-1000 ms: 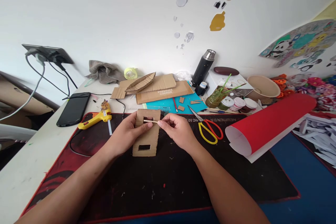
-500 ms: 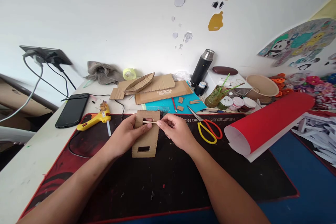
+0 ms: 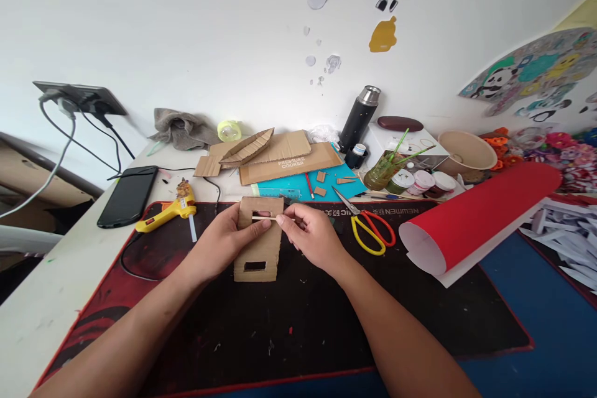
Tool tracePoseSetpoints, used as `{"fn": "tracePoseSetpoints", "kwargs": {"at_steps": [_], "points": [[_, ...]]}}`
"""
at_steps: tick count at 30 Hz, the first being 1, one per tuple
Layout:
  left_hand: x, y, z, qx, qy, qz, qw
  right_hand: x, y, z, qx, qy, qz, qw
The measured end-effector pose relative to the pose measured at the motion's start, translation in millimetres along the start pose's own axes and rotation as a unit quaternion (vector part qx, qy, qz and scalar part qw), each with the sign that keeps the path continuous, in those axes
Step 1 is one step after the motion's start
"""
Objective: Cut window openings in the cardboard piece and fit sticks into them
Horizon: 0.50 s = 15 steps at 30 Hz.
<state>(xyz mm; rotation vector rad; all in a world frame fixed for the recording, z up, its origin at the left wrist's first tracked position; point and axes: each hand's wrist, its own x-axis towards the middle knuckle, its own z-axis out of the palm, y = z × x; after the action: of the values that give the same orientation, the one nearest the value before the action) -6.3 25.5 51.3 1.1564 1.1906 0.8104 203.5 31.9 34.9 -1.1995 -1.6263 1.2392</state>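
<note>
A cardboard piece (image 3: 256,250) with two rectangular cut-outs is held up over the dark desk mat (image 3: 326,311). My left hand (image 3: 231,233) grips its left edge, thumb across the front and fingers behind. A thin pale strip (image 3: 264,218), perhaps a wooden stick, lies across the lower edge of the upper cut-out. My right hand (image 3: 310,233) pinches the strip's right end between thumb and fingers. The left thumb rests just below the strip, touching or nearly touching it. Part of the left fingers shows through the upper opening.
A yellow glue gun (image 3: 175,208) and a phone (image 3: 128,196) lie at the left. Scissors (image 3: 368,227) and a red paper roll (image 3: 480,224) are at the right. Behind stand cardboard pieces (image 3: 289,165), a black flask (image 3: 359,118), a brush jar (image 3: 380,173) and paint pots (image 3: 422,182).
My right hand has slid slightly left along the strip, its fingertips now a little closer to the left thumb. The cardboard has barely shifted.
</note>
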Motion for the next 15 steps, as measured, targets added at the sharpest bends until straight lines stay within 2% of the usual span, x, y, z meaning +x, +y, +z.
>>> {"fn": "tracePoseSetpoints", "kwargs": {"at_steps": [15], "points": [[1.5,2.5,0.6,-0.012,0.002,-0.002,1.0,-2.1,-1.1,0.6,-0.11,0.036,-0.052,0.992]]}}
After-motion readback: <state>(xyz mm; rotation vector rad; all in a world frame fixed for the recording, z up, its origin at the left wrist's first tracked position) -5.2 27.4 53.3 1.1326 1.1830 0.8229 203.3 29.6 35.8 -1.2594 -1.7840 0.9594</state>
